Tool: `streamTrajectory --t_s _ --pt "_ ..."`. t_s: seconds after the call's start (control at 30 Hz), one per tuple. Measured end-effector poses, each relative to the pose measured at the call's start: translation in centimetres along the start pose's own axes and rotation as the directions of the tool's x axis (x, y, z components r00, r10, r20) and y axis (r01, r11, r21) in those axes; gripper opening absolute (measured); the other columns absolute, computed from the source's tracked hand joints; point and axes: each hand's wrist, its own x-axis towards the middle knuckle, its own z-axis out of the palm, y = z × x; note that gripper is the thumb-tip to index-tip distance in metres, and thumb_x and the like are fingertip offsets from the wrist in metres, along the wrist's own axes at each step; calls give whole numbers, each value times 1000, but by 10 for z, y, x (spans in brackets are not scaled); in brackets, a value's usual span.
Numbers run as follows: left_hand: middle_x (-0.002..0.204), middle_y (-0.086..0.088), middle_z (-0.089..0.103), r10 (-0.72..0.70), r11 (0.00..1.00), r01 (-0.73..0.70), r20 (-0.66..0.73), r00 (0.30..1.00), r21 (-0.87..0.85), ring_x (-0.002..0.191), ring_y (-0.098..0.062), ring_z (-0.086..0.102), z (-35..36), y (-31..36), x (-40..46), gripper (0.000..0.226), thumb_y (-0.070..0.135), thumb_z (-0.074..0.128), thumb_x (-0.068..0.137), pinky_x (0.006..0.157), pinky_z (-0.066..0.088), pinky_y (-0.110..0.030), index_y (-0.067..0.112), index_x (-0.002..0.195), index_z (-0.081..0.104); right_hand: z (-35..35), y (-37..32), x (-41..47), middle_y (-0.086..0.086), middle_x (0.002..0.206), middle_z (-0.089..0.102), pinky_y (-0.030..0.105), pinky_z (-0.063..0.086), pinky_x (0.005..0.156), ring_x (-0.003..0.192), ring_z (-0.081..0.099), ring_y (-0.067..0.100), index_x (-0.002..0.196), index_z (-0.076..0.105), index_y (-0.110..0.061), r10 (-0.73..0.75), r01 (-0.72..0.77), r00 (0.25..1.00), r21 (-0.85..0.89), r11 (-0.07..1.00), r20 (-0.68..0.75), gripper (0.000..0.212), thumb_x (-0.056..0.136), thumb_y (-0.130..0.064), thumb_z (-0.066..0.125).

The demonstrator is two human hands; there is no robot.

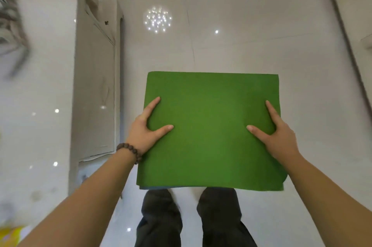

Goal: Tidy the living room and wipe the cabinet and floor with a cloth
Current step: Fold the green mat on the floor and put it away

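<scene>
A green cloth (pixel 209 126), folded into a flat square, is held level in front of me above my legs. My left hand (pixel 147 126) grips its left edge with thumb and forefinger on top and the other fingers hidden underneath. My right hand (pixel 275 132) holds the right edge the same way. A thin blue layer peeks out under the cloth's near edge. The glossy white tiled floor (pixel 221 35) lies below, and the pale cabinet (pixel 96 85) stands to my left.
A dark thin pole (pixel 346 41) runs along the floor's right side. Blurred plant leaves (pixel 12 31) show at the far left, and a yellow object (pixel 12 234) sits at the bottom left corner. Ceiling lights reflect in the tiles.
</scene>
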Motion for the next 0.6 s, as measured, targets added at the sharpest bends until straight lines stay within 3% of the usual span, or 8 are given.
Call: streamTrajectory --t_s 0.1,0.23,0.43,0.6 --pt "127 17 47 35 999 -36 37 999 16 113 -8 53 -23 85 -38 83 25 81 75 97 47 -29 47 140 34 -69 -41 -54 3 137 53 30 36 101 121 51 22 146 22 -47 8 -6 999 49 999 -48 88 75 -45 75" --pt "128 20 43 100 993 -104 65 993 59 114 -7 50 -40 169 -76 81 31 81 75 99 42 -26 54 135 32 -136 -76 -114 4 136 54 34 36 105 124 51 24 145 22 -50 43 -32 991 85 996 -126 88 74 -48 75" --pt "127 19 44 159 985 -169 218 963 29 117 -13 53 -40 230 -105 81 33 80 74 100 49 -42 60 132 32 -183 -82 -187 6 138 51 36 38 104 124 50 26 145 22 -48 114 -81 964 143 986 -240 87 75 -45 74" --pt "128 17 47 233 961 -267 311 921 71 112 -7 53 -29 251 -123 80 32 79 76 97 46 -26 50 139 33 -187 -65 -242 3 141 50 38 41 102 123 51 26 144 21 -54 220 -159 915 198 967 -338 89 73 -51 74"
